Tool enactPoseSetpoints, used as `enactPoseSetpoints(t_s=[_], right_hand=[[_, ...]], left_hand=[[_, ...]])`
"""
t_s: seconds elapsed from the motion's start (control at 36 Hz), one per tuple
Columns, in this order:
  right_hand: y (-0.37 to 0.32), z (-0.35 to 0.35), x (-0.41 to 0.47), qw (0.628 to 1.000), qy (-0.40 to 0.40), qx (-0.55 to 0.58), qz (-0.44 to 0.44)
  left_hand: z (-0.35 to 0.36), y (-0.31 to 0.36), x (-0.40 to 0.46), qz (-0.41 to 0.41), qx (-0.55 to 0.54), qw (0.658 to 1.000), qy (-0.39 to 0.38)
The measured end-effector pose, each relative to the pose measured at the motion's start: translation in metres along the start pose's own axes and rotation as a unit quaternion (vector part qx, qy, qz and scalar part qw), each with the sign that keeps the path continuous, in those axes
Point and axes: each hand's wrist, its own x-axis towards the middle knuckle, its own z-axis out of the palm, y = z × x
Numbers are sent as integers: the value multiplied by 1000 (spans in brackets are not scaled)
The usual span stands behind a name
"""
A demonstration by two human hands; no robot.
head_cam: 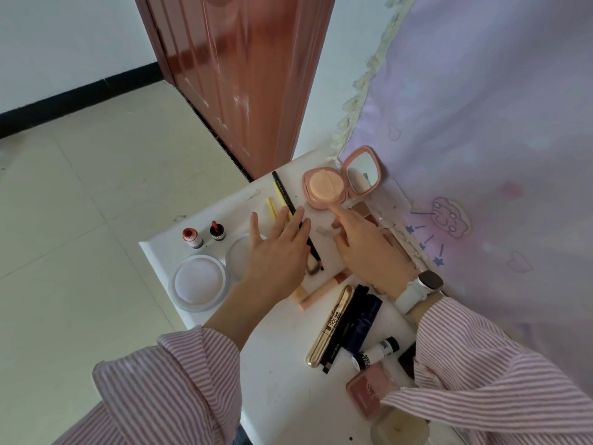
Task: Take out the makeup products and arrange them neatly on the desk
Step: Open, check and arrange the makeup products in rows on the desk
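Head view: left hand (278, 252) hides, perhaps, a brush (313, 269).

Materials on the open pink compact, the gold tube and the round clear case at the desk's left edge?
Open pink compact: looks like matte moulded plastic; the lid holds a reflective mirror, the base a soft-looking peach puff.
Gold tube: glossy metallic finish with bright highlights; metal or metallised plastic, can't tell.
Round clear case: transparent plastic by the see-through rim, with a white pad inside.

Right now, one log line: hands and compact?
left hand: open, over black pencil | right hand: fingertip touching open pink powder compact | white desk
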Motion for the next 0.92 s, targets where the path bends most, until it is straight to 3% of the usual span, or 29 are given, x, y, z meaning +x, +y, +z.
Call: enactPoseSetpoints(t_s=[0.11, 0.19, 0.28, 0.36, 0.53, 0.67, 0.78, 0.92], right_hand=[[8, -4, -13, 999, 44, -10, 8], [19, -2, -28, 994, 63, -76, -49], [27, -3, -42, 980, 32, -159, -114], [29, -5, -47, 969, -12, -203, -143], [31, -3, -41, 967, -28, -210, -143], [30, -10, -42, 961, 17, -211, -176], [23, -19, -51, 980, 7, -135, -143], [-4, -25, -71, 991, -60, 112, -30]], left_hand=[[-4, 0, -2, -15, -6, 1000, -9], [-5, 0, -12, -29, -26, 998, 46], [-1, 2, -27, -44, -70, 990, 117], [6, 12, -46, -54, -118, 982, 138], [18, 28, -69, -64, -172, 958, 221], [14, 36, -74, -57, -181, 958, 215], [5, 40, -73, -32, -139, 973, 181], [3, 47, -71, 1, -202, 963, 180]])
